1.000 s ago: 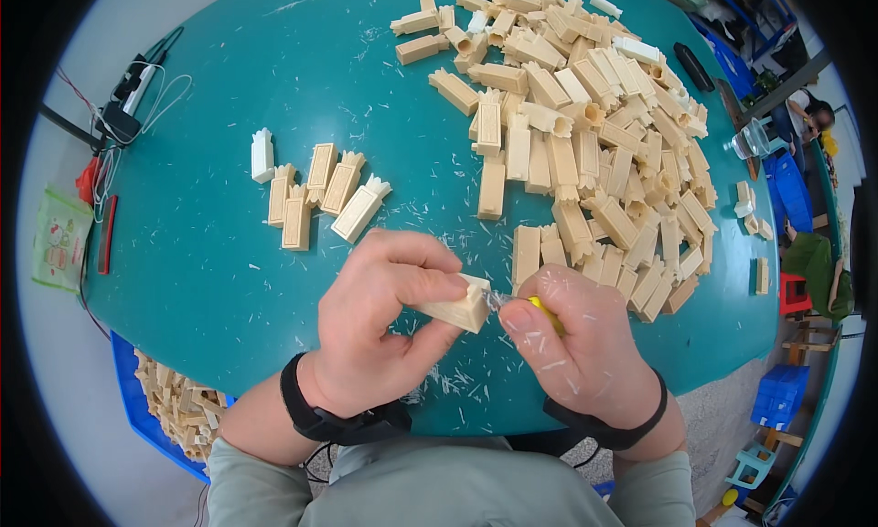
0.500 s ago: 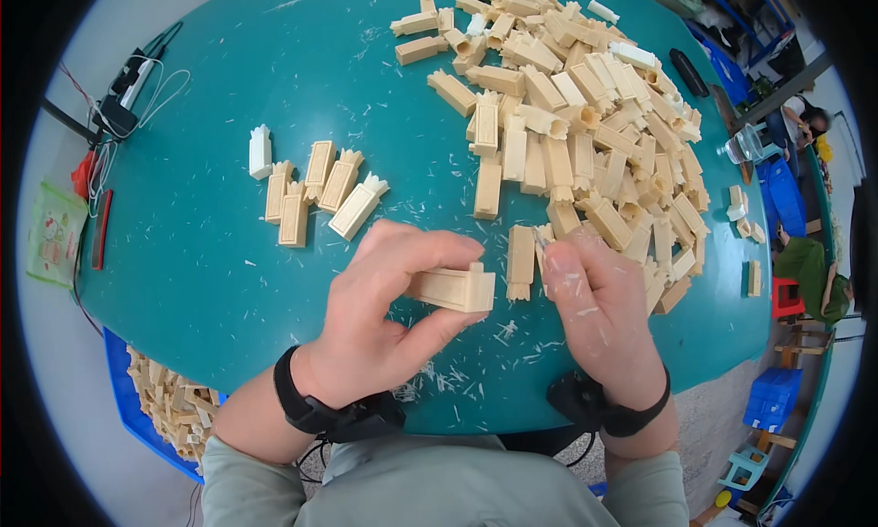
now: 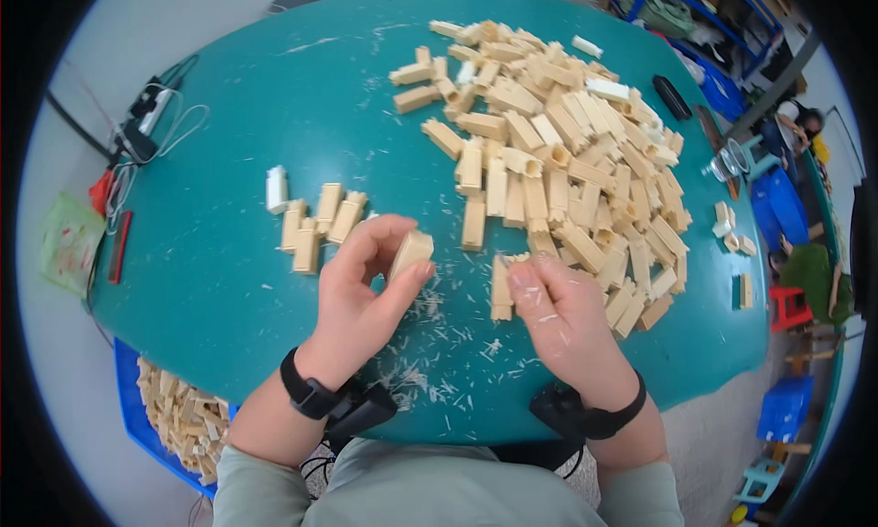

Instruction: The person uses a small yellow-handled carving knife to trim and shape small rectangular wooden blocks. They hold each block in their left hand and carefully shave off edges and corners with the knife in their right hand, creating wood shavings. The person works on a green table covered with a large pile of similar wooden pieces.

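My left hand (image 3: 366,271) pinches a beige plastic block (image 3: 412,255) between thumb and fingers, its plain end tilted up. My right hand (image 3: 562,312) is closed, with a thin greyish tip just showing at its fingertips; the rest of that tool is hidden in the fist. Beside those fingertips a loose block (image 3: 500,289) lies at the near edge of the big pile of blocks (image 3: 562,175). Beyond my left hand sits a small group of beige blocks (image 3: 329,209), along with a white one (image 3: 276,191). Pale shavings (image 3: 412,362) are scattered between my hands.
Everything lies on a green tabletop (image 3: 229,344). A blue bin (image 3: 133,408) full of blocks stands at lower left. Along the left edge are a power strip (image 3: 146,120) and a red bar (image 3: 119,246). To the right are a clear jar (image 3: 725,164) and a person (image 3: 796,129).
My left hand has drawn away leftward from my right, and its block has turned from lying sideways to end-up. The view has shifted slightly as well.
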Tool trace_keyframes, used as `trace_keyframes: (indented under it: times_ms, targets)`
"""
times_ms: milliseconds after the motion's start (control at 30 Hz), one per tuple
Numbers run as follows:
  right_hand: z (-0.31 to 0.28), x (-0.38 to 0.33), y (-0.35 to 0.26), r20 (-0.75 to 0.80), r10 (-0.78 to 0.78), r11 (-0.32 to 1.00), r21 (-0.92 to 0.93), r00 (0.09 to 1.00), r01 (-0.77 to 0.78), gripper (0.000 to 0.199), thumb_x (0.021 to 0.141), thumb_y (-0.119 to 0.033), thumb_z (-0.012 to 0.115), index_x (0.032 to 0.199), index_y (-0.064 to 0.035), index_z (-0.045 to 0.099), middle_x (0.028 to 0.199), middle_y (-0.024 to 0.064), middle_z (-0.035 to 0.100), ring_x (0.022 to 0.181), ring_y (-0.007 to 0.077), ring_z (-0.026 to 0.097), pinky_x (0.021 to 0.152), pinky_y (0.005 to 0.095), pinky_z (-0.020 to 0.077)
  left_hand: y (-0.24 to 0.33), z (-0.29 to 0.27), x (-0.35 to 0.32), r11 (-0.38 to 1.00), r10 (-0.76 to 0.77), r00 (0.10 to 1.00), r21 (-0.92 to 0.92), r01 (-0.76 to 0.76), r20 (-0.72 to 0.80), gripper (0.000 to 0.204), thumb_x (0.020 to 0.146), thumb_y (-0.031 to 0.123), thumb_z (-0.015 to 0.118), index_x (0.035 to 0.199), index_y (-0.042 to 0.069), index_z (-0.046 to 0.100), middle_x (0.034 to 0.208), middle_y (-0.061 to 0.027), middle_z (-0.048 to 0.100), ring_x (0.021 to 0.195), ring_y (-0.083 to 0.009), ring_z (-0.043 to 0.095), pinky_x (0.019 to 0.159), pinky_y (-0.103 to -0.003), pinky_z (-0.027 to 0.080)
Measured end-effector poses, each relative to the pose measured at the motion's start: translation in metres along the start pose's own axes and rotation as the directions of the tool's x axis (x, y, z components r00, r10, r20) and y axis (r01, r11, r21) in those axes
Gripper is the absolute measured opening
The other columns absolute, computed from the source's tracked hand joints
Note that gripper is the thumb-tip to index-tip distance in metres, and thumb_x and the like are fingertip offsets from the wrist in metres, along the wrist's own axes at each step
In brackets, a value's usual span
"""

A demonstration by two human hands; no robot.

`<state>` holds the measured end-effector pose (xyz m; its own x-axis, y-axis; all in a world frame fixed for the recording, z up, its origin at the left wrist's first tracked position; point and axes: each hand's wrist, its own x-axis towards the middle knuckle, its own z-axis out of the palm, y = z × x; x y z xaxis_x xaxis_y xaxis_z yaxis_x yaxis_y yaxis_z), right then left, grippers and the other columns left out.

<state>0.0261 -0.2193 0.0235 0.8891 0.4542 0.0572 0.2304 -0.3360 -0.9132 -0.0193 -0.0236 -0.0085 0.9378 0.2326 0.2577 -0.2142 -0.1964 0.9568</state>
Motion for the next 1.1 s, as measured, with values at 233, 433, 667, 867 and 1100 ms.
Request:
trace_keyframes:
  times_ms: [233,433,667,867,1100]
  targets:
    - [-0.003,-0.001,0.004,-0.023,-0.025,1.0,0.016,0.999,0.026,0.037,0.092,-0.03,0.049,0.07,-0.0006,0.049,0.055,0.0133,0.048,0.05,0.0272,0.046,0.051,0.0348,0.0384,0.023,-0.031,0.02,0.845,-0.109,0.974,0.498,0.196,-0.198,0.03,0.081,0.006,0.063,0.109,0.0,0.054,0.086,-0.005,0.06,0.071,-0.0067,0.057,0.06,-0.021,0.045]
    - [-0.002,0.003,0.008,-0.062,-0.079,0.997,-0.011,0.995,0.078,0.042,0.092,-0.035,0.047,0.067,-0.0006,0.046,0.055,0.0158,0.048,0.052,0.0329,0.046,0.052,0.0383,0.0375,0.01,-0.073,0.039,0.337,-0.139,0.983,0.927,0.163,-0.123,0.052,0.073,0.034,0.068,0.116,0.01,0.053,0.113,-0.0179,0.052,0.105,-0.032,0.049,0.083,-0.043,0.043]
    - [0.0,0.008,0.015,-0.097,-0.122,0.992,-0.051,0.988,0.117,0.045,0.09,-0.041,0.046,0.07,-0.0014,0.052,0.059,0.0183,0.053,0.059,0.0364,0.052,0.055,0.0424,0.0396,0.02,-0.043,0.047,0.158,-0.435,0.891,0.964,0.216,-0.128,0.084,0.061,0.064,0.066,0.13,0.023,0.042,0.14,-0.0203,0.026,0.131,-0.0459,0.012,0.096,-0.064,0.022]
    - [-0.007,0.002,0.02,-0.177,-0.109,0.985,-0.149,0.978,0.083,0.046,0.087,-0.049,0.046,0.08,-0.0048,0.057,0.069,0.0213,0.058,0.07,0.0392,0.058,0.062,0.0464,0.0449,-0.02,-0.047,0.052,0.309,-0.198,0.971,0.949,-0.067,0.133,0.059,0.065,0.046,0.068,0.114,0.017,0.055,0.115,-0.022,0.047,0.109,-0.0413,0.044,0.092,-0.05,0.036]
    - [-0.012,0.002,0.019,-0.066,-0.188,0.974,-0.139,0.98,0.177,0.05,0.091,-0.047,0.039,0.068,-0.0022,0.046,0.061,0.0184,0.052,0.059,0.0369,0.053,0.055,0.0451,0.0407,-0.034,-0.075,0.035,0.192,-0.054,0.999,0.981,0.011,0.0,0.06,0.063,0.033,0.073,0.117,0.016,0.053,0.131,-0.0332,0.029,0.118,-0.0444,0.03,0.094,-0.051,0.033]
